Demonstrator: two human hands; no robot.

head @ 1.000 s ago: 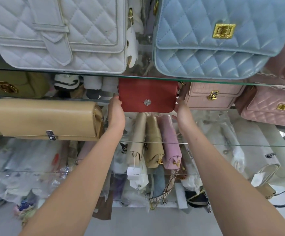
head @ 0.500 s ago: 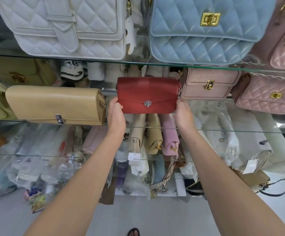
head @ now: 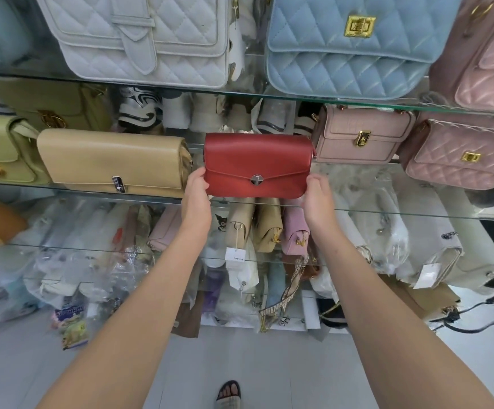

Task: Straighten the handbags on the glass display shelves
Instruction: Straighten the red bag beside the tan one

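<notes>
Red handbag (head: 257, 165): a small bag with a flap and a round silver snap (head: 257, 179). Its front faces out and it sits level.
Where it is: at the front edge of the middle glass shelf (head: 387, 212), about halfway along. I cannot tell if its bottom rests on the glass or is held just above it.
Left hand (head: 195, 199): holds the bag's lower left corner, with the fingers curled round the end.
Right hand (head: 318, 199): holds the lower right corner the same way.
Neighbours: a tan handbag (head: 113, 160) sits just beside it on the left. A pale pink handbag (head: 361, 134) sits just beside it on the right, further back. A quilted pink handbag (head: 461, 154) is further right.
Shelf above: the upper glass shelf (head: 269, 97) carries a white quilted handbag (head: 139, 33) and a blue quilted handbag (head: 349, 45).
Step in hand: I think the person is lining the red bag up in its spot.
Next move: it likely needs setting down flat, square to the front edge and in line with the tan bag. Then both hands can let go gently so it does not tip.
Changed since before: one second ago the bag's top was hidden behind the upper shelf's edge. Now the whole front shows, closer to the front edge. Both hands have kept hold of the same two corners.
</notes>
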